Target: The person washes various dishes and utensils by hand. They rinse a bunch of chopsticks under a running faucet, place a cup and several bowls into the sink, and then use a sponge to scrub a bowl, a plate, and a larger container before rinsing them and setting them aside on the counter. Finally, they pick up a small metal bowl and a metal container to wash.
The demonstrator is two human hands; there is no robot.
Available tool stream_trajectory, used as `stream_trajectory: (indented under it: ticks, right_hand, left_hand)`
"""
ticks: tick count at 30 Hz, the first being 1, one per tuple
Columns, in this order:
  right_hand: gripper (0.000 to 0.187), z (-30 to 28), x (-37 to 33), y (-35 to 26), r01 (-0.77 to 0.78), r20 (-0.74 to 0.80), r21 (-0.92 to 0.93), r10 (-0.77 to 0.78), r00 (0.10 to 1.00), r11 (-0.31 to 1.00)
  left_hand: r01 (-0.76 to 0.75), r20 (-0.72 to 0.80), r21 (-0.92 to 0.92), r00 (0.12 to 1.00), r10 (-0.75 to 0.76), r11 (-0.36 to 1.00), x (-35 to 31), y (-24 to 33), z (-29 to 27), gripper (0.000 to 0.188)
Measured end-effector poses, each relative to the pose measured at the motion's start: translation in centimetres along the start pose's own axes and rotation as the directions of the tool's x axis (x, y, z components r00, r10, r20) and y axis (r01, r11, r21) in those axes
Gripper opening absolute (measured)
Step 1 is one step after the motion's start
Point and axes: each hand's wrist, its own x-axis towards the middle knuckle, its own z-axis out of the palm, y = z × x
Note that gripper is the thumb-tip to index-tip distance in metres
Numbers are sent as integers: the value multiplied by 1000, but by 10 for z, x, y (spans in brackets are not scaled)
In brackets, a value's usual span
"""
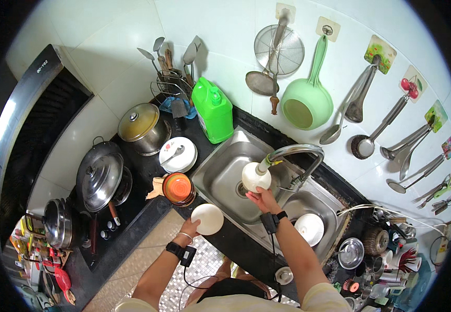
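Observation:
My left hand (189,228) is closed on the rim of a white bowl (207,219), held in front of the counter edge. Over the left basin of the steel sink (220,179), my right hand (263,199) grips a second white bowl (254,176) from its near side. That bowl sits right under the spout of the curved faucet (298,150). Whether water is running into it, I cannot tell. In the right basin lies a white dish (309,229).
Left of the sink stand stacked white plates (178,161) with a spoon on top, orange bowls (177,188), a green jug (213,112) and a lidded pot (143,127). A lidded wok (99,179) is on the stove. Dishes crowd the right; utensils hang on the wall.

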Motion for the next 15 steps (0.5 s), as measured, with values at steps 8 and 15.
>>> stream_trajectory:
  ticks: [8, 15]
  right_hand:
    - [46, 14, 24, 9, 142, -47, -170, -152, 987, 975]
    - [38, 12, 15, 3, 93, 1, -268, -97, 995, 959]
  left_hand:
    - [-88, -184, -25, 980, 82, 996, -8, -11, -20, 51]
    - [-186, -378, -87, 915, 140, 979, -16, -24, -30, 62]
